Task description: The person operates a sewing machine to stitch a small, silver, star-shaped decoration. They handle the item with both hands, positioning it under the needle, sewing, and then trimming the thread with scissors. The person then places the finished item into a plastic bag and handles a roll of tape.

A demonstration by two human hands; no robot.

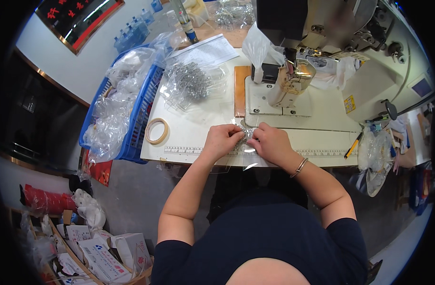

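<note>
A glittering clear piece (247,134) is pinched in the fingers of the left hand (222,140) and right hand (275,143) — both narrowly closed — near the front edge of the table (193,129). Beyond, a silvery pile (189,81) is positioned left of the sewing machine (286,90).

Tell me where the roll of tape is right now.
In the head view, the roll of tape lies on the white tabletop, left of the person's left hand, close beside the blue basket and near the ruler strip's left end.
</note>
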